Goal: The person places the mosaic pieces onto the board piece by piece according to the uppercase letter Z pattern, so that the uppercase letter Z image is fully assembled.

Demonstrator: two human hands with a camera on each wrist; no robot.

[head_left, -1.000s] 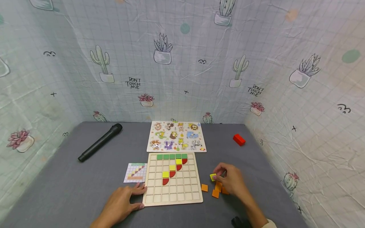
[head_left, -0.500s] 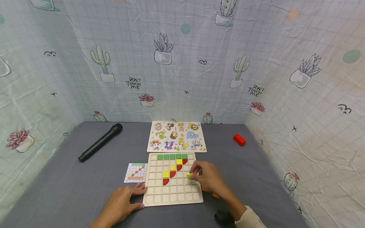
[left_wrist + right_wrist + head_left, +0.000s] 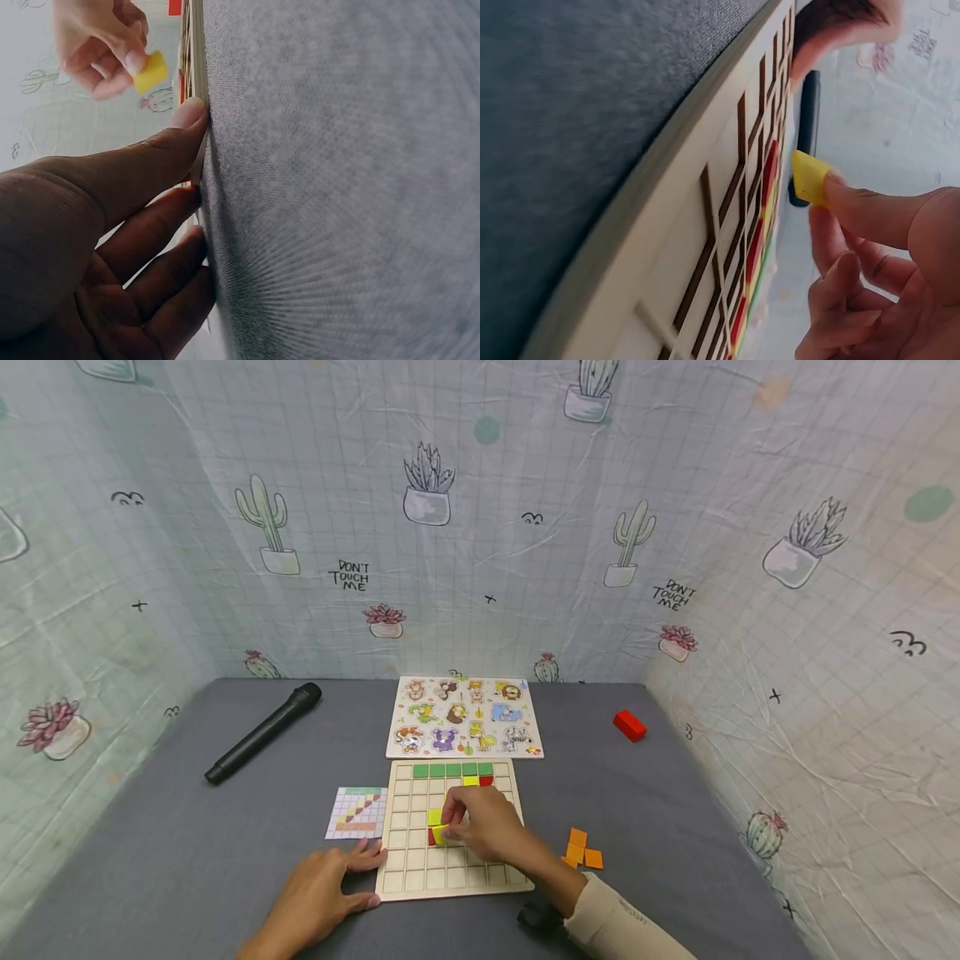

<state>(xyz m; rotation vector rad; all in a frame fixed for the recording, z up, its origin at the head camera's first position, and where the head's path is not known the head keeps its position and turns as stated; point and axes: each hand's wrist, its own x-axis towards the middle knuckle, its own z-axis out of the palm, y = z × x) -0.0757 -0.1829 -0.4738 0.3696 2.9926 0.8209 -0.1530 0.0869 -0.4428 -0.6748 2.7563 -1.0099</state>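
A yellow square tile [image 3: 439, 835] is pinched between the thumb and forefinger of my right hand [image 3: 486, 823], over the left-middle cells of the wooden grid board [image 3: 416, 882]. In the right wrist view, the tile [image 3: 810, 178] shows raised above the board's surface. My left hand [image 3: 318, 889] rests at the board's left edge, thumb and fingertips touching it. Green square tiles [image 3: 453, 770] line the top row. Yellow squares and red quarter-round pieces run diagonally below, partly hidden by my right hand. A pattern card [image 3: 356, 812] lies left of the board.
Several orange tiles [image 3: 577, 847] lie right of the board. An animal puzzle board [image 3: 465, 718] touches or nearly touches the grid board's far edge. A black microphone [image 3: 262, 733] lies at the left, and a red block [image 3: 629, 725] at the back right. Printed fabric hangs behind.
My right hand has carried the yellow tile from beside the orange tiles leftward over the board, to the lower end of the diagonal. My left hand has stayed at the board's edge.
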